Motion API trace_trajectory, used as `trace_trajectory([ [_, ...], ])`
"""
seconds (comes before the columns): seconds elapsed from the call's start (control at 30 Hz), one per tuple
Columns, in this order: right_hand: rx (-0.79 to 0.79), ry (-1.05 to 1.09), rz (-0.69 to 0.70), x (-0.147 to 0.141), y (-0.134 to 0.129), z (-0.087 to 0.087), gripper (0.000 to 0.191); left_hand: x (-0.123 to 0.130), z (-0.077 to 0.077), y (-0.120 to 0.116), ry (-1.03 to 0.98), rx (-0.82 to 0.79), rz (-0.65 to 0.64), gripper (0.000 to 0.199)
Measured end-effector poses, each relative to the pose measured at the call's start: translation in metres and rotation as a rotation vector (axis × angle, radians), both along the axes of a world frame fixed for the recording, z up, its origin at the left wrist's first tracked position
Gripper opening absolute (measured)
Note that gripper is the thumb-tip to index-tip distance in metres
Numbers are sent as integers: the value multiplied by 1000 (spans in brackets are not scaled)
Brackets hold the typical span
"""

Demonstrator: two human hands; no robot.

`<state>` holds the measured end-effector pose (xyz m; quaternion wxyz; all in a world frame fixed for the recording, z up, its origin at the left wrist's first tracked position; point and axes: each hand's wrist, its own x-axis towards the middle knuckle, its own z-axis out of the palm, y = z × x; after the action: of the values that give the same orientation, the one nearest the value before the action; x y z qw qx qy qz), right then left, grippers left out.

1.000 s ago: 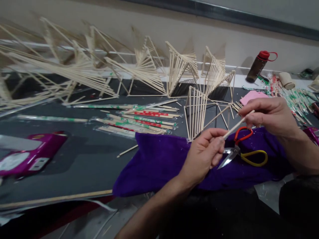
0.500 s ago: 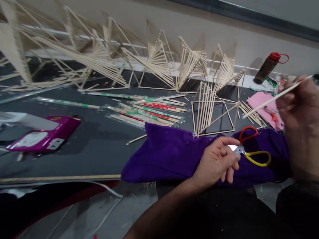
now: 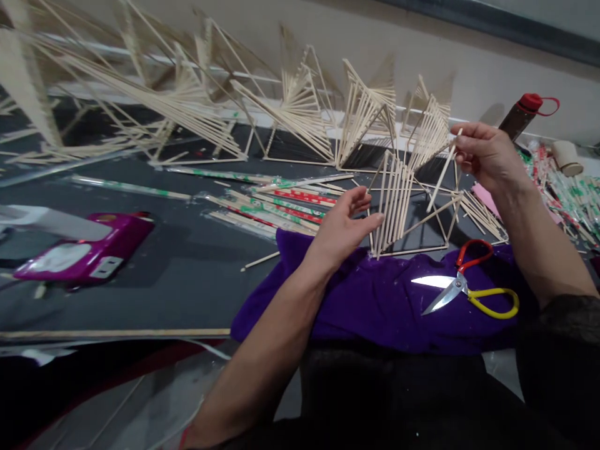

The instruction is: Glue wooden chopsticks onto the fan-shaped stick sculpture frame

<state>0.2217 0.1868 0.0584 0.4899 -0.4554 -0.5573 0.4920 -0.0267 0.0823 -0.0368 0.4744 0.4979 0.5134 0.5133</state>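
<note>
Between the fingertips of my right hand (image 3: pixel 487 156) is a thin wooden stick (image 3: pixel 442 178), slanting down toward the frame of glued sticks (image 3: pixel 396 200) in front of me. My left hand (image 3: pixel 347 225) is at the left side of that frame, thumb and fingers apart and holding nothing; whether it touches the sticks I cannot tell. Spread-bladed scissors (image 3: pixel 457 284) with one red and one yellow handle lie on a purple cloth (image 3: pixel 375 306) along the near table edge.
More stick structures (image 3: pixel 290 119) stand in a row along the wall. Wrapped chopsticks (image 3: pixel 290 203) lie behind the cloth. A magenta and white device (image 3: pixel 70 250) is at left. At right are a bottle with a red cap (image 3: pixel 520 115), a paper cup (image 3: pixel 567 156) and loose sticks (image 3: pixel 482 215).
My right hand has moved left with the stick, over to the frame. My left hand has gone from beside the scissors up and left to the frame's side.
</note>
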Motion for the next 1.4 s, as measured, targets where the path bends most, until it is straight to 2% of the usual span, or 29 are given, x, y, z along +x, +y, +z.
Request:
trace_trajectory([
  [0.13,-49,-75,53,-13,7,-12,15,8,0,16,-178,-147,-161,67],
  [0.3,-130,-116,90,-24,9,-24,15,14,4,24,-296,-335,-324,52],
  [0.43,-163,-149,114,-27,11,-30,16,17,0,29,-418,-462,-534,42],
  [0.5,-171,-153,127,-27,11,-33,16,18,-2,29,-461,-486,-594,39],
  [0.67,-184,-127,132,-28,11,-38,17,21,-6,25,-515,-493,-613,35],
  [0.9,-174,-166,129,-27,8,-43,17,22,-6,24,-516,-489,-591,39],
  [1.07,-163,-192,128,-24,8,-47,19,24,-4,23,-493,-473,-599,39],
  [1.27,-140,-189,153,-25,10,-50,19,25,-5,22,-465,-494,-561,48],
  [1.4,-142,-206,164,-27,9,-51,18,25,-5,22,-458,-507,-548,46],
])
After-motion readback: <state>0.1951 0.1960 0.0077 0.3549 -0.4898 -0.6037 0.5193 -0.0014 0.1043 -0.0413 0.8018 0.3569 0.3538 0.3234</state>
